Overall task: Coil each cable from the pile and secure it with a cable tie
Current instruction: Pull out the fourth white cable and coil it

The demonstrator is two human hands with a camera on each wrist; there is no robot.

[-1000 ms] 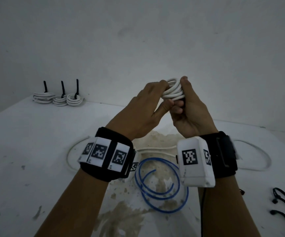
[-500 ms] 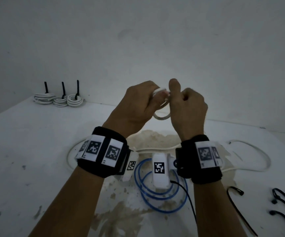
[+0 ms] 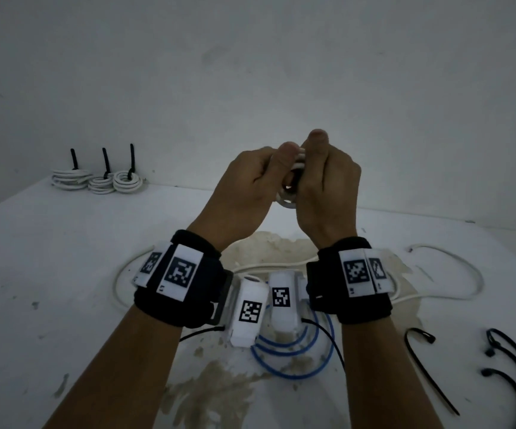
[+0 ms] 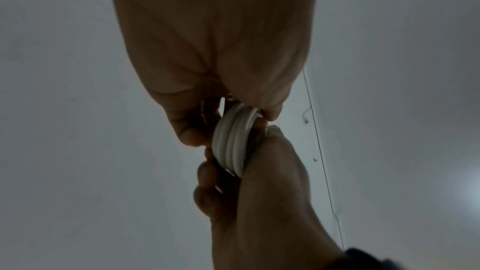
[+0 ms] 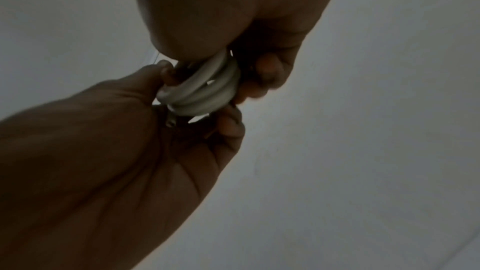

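A small white cable coil (image 3: 290, 202) hangs in mid-air above the table, mostly hidden between my two fists. My left hand (image 3: 269, 168) grips its left side, thumb on top. My right hand (image 3: 315, 162) grips its right side, thumb raised. In the left wrist view several turns of the coil (image 4: 232, 139) sit edge-on between my left hand's fingers (image 4: 192, 130) and the right hand below. In the right wrist view the coil (image 5: 202, 93) is pinched between both hands' fingertips. No cable tie shows on this coil.
Three tied white coils (image 3: 95, 181) with upright black ties stand at the table's back left. A loose blue cable (image 3: 293, 363) and a loose white cable (image 3: 454, 264) lie under my wrists. Black cable ties (image 3: 430, 366) lie at the right, others (image 3: 513, 360) near the edge.
My right hand has turned over, so its back now faces the head camera. Both hands have closed in around the coil, which has dropped slightly and is now mostly hidden.
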